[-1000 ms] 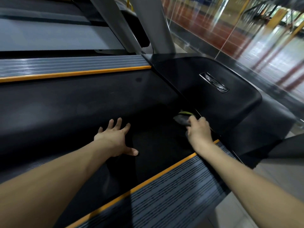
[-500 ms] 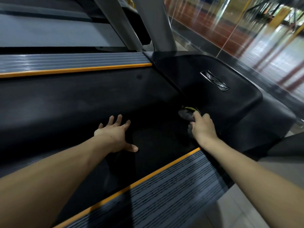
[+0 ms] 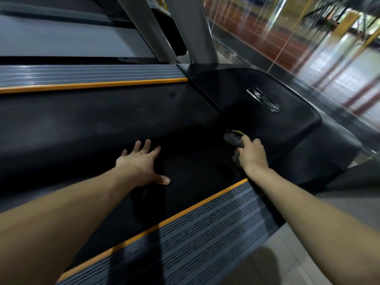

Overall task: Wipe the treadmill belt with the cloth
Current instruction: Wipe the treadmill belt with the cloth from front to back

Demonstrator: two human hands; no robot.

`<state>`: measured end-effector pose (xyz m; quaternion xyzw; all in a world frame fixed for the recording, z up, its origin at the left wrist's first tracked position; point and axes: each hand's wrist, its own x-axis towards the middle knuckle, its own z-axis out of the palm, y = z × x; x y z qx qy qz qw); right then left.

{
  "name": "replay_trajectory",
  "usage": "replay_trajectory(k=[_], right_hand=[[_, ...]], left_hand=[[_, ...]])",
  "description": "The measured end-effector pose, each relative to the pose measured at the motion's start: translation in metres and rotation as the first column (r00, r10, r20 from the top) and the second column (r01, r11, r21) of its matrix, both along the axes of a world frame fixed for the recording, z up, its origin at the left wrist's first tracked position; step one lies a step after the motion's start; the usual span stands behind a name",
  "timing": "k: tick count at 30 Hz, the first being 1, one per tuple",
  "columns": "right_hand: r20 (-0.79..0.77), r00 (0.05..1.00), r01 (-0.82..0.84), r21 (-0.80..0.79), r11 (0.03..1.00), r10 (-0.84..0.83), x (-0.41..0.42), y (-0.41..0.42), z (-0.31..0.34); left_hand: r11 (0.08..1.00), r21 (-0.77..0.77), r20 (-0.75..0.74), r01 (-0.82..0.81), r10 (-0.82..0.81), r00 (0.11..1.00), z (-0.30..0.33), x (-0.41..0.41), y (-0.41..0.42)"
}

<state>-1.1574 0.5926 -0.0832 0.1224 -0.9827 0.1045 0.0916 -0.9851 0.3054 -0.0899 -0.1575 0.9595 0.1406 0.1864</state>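
The black treadmill belt (image 3: 86,128) runs across the middle of the head view. My left hand (image 3: 141,163) lies flat on it with fingers spread. My right hand (image 3: 251,156) grips a dark grey cloth (image 3: 231,139) with a yellow edge, pressed on the belt where it meets the black motor cover (image 3: 267,128). Most of the cloth is hidden under the hand.
Grey ribbed side rails with orange strips flank the belt, one far (image 3: 92,74) and one near (image 3: 205,229). Two grey uprights (image 3: 197,31) rise behind the motor cover. A glass wall (image 3: 308,48) stands to the right, tiled floor (image 3: 298,254) below.
My right hand with the cloth has slid a little forward along the belt's front edge toward the motor cover. My left hand has stayed flat on the belt.
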Motion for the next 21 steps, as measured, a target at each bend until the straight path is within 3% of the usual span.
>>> replay_trajectory(k=[3,7,10,12,16,19,21], right_hand=[[0.023,0.999,0.029,-0.052,0.998,-0.028,0.026,-0.026,-0.006],[0.042,0.985,-0.166,-0.059,0.984,0.169,0.094,-0.078,-0.017],[0.044,0.934,-0.353,-0.037,0.935,0.355,0.094,-0.064,-0.008],[0.029,0.955,-0.294,-0.011,0.956,0.294,0.059,-0.038,-0.001],[0.030,0.999,0.021,-0.035,0.999,-0.020,0.027,-0.013,0.001],[0.019,1.000,-0.015,-0.098,0.995,0.017,0.080,-0.058,-0.007],[0.015,0.990,-0.138,-0.122,0.983,0.141,0.126,-0.089,-0.012]], left_hand=[[1.000,0.008,0.021,0.000,0.000,1.000,0.002,-0.003,-0.002],[1.000,0.008,-0.013,-0.008,0.008,1.000,0.004,0.001,0.003],[1.000,0.005,-0.111,-0.004,0.005,0.994,0.004,0.012,0.005],[1.000,0.021,-0.175,-0.016,0.020,0.984,0.003,0.022,0.005],[0.999,0.019,-0.279,-0.045,0.049,0.959,-0.002,0.045,0.009],[0.997,0.018,-0.331,-0.075,0.077,0.940,-0.008,0.059,0.006],[0.992,0.015,-0.360,-0.125,0.122,0.925,-0.011,0.069,-0.003]])
